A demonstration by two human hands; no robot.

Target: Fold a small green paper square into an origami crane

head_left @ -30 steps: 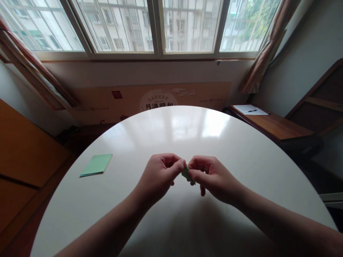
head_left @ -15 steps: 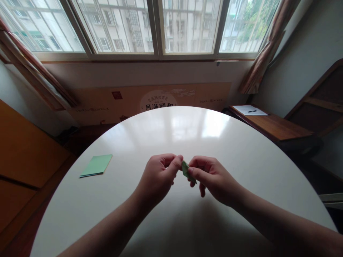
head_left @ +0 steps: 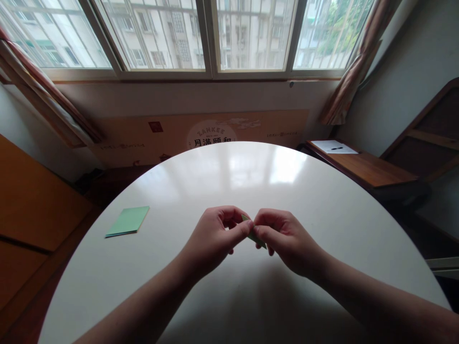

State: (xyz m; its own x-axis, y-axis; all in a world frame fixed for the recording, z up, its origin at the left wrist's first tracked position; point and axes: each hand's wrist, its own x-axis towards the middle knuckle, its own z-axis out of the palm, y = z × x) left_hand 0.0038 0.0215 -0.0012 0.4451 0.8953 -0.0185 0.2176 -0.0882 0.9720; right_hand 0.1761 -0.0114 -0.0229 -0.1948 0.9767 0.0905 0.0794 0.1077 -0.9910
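Observation:
A small piece of folded green paper (head_left: 258, 240) is pinched between my two hands above the white round table (head_left: 229, 186). My left hand (head_left: 223, 232) is closed on its upper left part, thumb lying across it. From the other side my right hand (head_left: 281, 231) grips it between thumb and forefinger. The fingertips of both hands nearly touch and cover most of the paper, so its folded shape is largely hidden. To the left on the table lies a stack of square green paper (head_left: 128, 220).
At the right, beyond the table edge, a wooden side table (head_left: 383, 167) carries a white sheet (head_left: 333, 146) with a dark pen on it. A wooden-framed chair back (head_left: 426, 134) stands beside it. A printed cardboard panel (head_left: 172, 134) leans below the window.
My left hand has shifted slightly right, its thumb now over the folded paper and against the right hand's fingertips. More of the paper is covered. My right hand has barely moved.

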